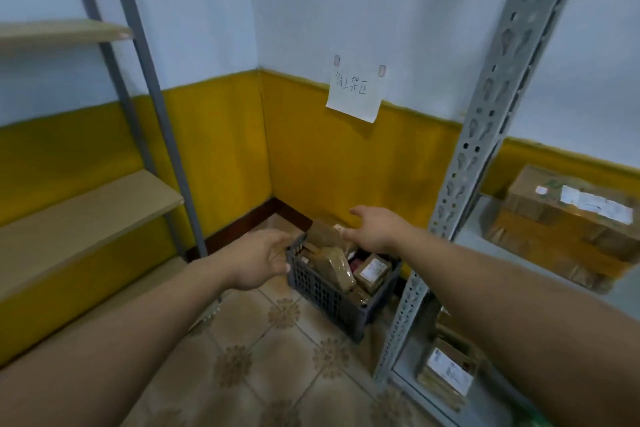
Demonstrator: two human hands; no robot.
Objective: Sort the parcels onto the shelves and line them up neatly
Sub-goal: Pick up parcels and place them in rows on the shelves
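Parcels (341, 269), brown and taped, some white-labelled, fill the dark crate (322, 291) in the far corner; left hand (259, 262) and right hand (375, 230) hover over it, fingers spread, holding nothing.

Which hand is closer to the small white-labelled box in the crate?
Right. The right hand reaches over the crate just beyond the box; the left hand is by the crate's left corner.

Left hand (263, 260) hovering at crate (325, 291) left corner, right hand (375, 232) reaching over parcels (337, 265) inside, both spread, holding nothing. Crate sitting on tiled floor (277, 357) beside rack post (481, 121).
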